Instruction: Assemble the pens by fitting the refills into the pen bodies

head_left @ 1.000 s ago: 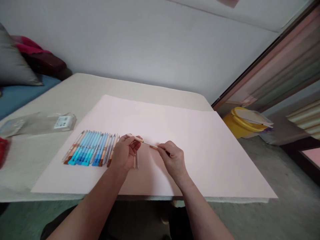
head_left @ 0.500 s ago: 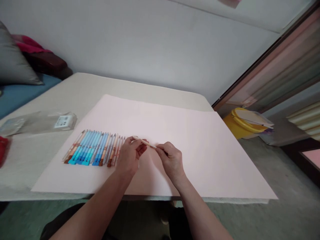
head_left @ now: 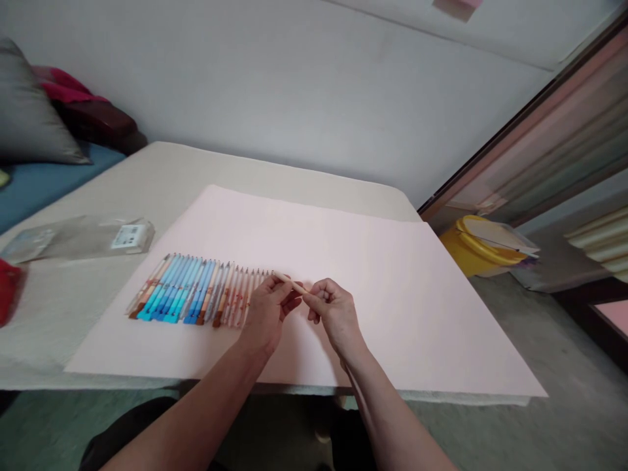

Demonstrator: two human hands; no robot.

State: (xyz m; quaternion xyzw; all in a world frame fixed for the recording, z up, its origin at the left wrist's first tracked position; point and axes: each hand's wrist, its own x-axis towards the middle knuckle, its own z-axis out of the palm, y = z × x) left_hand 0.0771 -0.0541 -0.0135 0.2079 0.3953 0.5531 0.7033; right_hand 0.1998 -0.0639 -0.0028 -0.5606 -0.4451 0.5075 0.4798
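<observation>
Between my two hands is a slim cream-coloured pen (head_left: 289, 281), slanting down to the right above a pale pink sheet (head_left: 392, 307). My left hand (head_left: 269, 309) pinches it around the middle with thumb and fingers. At the pen's lower right end, my right hand (head_left: 334, 313) grips it, and its fingers hide that tip. Left of my left hand lies a neat row of several pens (head_left: 196, 288), side by side on the sheet. Blue and turquoise ones are on the left, pale and orange-brown ones on the right. My left hand covers part of the row's right end.
A clear plastic wrapper (head_left: 83, 237) with a white label lies on the pale tabletop (head_left: 179, 167) at left, near a red item (head_left: 7, 291). Beyond the table are a yellow bucket (head_left: 461, 252) on the right and a grey cushion (head_left: 36, 114) on the left.
Both hands have shifted slightly right with the pen. My right hand has closed up toward my left, and more of the row's right end shows. The view has turned a little.
</observation>
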